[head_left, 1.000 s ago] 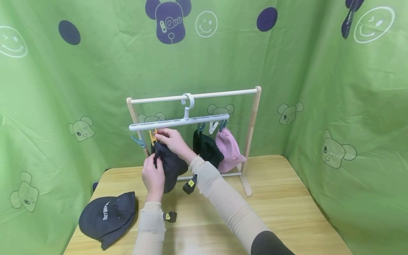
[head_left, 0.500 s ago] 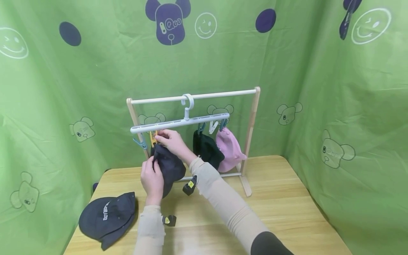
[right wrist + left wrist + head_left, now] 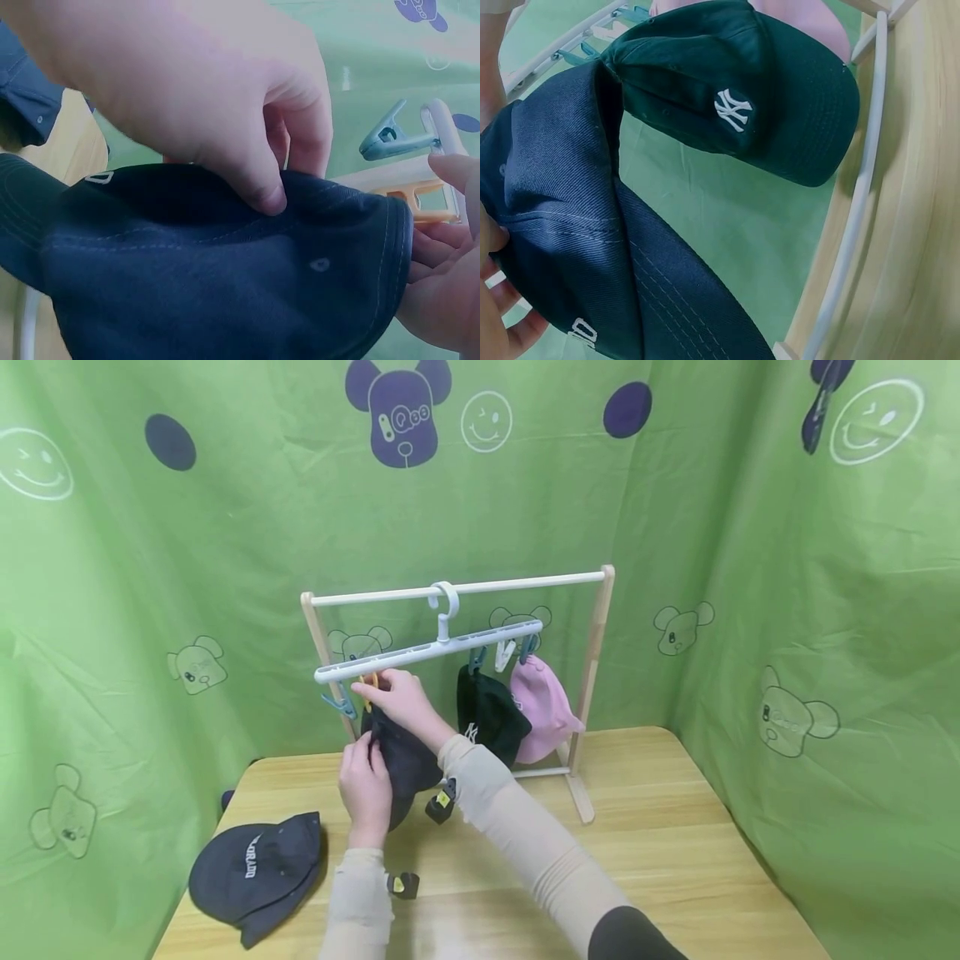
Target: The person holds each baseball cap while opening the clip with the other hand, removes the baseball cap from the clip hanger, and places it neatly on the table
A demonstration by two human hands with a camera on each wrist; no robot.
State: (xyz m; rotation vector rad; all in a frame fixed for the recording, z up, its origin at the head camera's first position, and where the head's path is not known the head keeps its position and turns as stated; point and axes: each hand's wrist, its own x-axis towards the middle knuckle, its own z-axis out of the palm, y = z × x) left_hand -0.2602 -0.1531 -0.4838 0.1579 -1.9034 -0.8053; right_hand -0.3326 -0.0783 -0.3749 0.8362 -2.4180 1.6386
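The dark cap (image 3: pixel 408 760) slants downward just beneath the hanger (image 3: pixel 420 653), its upper edge right at the yellow clip (image 3: pixel 414 199), as the left hand (image 3: pixel 366 785) pinches it from below left and the right hand (image 3: pixel 405 700), higher and nearer, grips that clip.

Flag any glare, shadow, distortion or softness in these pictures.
Head: pale glare on the tabletop near the bottom edge, a soft shadow beside the lying cap; left wrist: stitching on the held cap shows clearly, but the white lower bar looks bowed, probably lens distortion; right wrist: the green backdrop looks hazy and soft.
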